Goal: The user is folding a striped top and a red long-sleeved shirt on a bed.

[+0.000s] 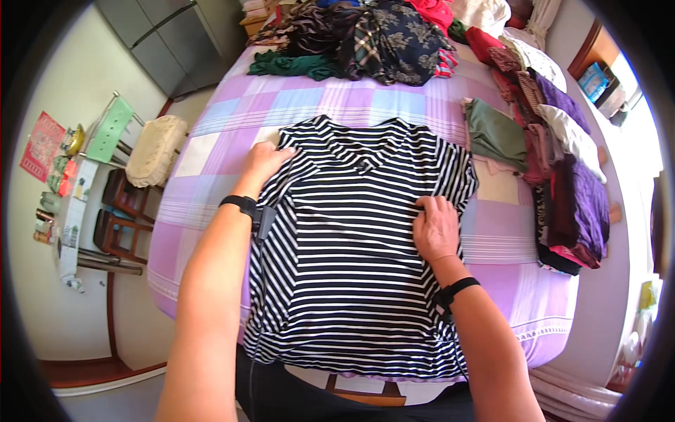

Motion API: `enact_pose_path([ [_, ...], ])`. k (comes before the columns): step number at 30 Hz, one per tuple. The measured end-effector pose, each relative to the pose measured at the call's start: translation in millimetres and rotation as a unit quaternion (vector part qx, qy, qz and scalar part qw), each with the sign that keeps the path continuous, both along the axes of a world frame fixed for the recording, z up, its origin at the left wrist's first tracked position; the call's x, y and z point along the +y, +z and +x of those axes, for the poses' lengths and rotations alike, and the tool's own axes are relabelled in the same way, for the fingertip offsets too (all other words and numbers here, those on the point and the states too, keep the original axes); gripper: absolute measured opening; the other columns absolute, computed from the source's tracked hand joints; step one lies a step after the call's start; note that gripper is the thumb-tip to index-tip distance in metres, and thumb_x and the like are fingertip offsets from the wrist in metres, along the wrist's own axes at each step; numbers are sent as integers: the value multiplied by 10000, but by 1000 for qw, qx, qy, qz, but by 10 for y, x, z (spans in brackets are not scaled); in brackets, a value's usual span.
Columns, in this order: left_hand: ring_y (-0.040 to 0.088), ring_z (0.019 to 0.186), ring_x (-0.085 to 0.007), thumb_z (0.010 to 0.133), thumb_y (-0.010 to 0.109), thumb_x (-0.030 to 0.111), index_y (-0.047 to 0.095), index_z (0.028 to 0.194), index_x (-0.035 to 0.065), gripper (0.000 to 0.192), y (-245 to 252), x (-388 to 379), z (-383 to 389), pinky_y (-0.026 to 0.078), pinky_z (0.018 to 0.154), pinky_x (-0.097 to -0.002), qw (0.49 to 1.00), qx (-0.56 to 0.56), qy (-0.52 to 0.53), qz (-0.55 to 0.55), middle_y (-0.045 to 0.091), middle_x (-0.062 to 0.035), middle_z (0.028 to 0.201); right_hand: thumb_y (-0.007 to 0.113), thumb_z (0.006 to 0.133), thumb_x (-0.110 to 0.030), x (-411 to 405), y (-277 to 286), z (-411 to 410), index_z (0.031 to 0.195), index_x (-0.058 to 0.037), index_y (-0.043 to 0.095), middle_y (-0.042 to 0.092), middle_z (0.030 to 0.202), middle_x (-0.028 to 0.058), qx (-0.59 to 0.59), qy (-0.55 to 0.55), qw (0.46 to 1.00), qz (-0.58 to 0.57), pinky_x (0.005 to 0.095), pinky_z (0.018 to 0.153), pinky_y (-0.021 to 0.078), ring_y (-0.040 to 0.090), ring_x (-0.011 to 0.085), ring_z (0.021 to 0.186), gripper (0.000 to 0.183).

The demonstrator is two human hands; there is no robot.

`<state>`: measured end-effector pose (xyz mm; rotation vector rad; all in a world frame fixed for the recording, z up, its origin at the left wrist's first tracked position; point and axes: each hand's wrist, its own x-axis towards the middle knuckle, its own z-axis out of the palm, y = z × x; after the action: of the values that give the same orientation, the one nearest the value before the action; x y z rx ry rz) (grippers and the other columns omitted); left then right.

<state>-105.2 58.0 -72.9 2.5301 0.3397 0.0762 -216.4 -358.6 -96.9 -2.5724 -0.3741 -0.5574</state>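
Note:
A black-and-white striped V-neck shirt (358, 253) lies spread on the bed before me, its neckline away from me and its hem at the near edge. My left hand (265, 162) is at the left sleeve, thumb over the fabric and the other fingers partly hidden; it appears to grip the sleeve edge. Lower down, on the right side of the shirt's chest below the other sleeve, rests my right hand (436, 228). Its fingers are bent against the cloth, and whether they pinch it cannot be seen. Both wrists wear black straps with small devices.
The bed (211, 184) has a purple checked cover. Heaped clothes (364, 42) lie at its far end. Folded garments (575, 205) line the right edge, with a green folded garment (495, 134) nearest the shirt. Chairs (155, 150) stand on the left.

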Motion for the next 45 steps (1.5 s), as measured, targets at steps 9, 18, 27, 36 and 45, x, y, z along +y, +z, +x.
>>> enact_pose_path([
  [9,640,782,-134,961,721,283,716,946,16,267,-190,184,37,505,721,-306,959,-120,37,-254,719,-72,866,592,870,-84,2,34,-16,1054,-99,657,610,993,124,19,-8,1000,-21,456,879,462,581,334,981,195],
  [18,624,561,-156,853,803,447,739,880,-33,486,245,123,-677,482,520,-320,932,112,70,-336,725,-81,763,618,841,-78,-6,32,5,1029,-115,662,600,975,135,3,0,1000,-12,470,887,472,580,355,993,197],
  [27,725,707,-220,837,827,308,751,984,-110,449,-118,238,-929,560,690,-333,893,98,112,-424,775,-158,894,644,867,-57,-99,127,6,989,-76,713,629,947,138,93,55,988,110,441,864,509,615,350,936,141],
  [36,719,701,-201,859,795,388,770,962,-104,503,-361,196,-778,536,672,-330,923,50,109,-366,781,-131,865,714,866,-335,-1104,249,651,1033,20,719,694,857,147,139,-308,931,141,460,844,543,683,347,854,392],
  [45,717,702,-198,852,792,383,764,922,-121,510,-342,276,-847,528,657,-338,926,30,114,-358,777,-139,846,720,872,-157,-1002,351,799,1026,-27,687,643,853,54,221,-234,765,558,345,583,487,614,200,694,204],
])
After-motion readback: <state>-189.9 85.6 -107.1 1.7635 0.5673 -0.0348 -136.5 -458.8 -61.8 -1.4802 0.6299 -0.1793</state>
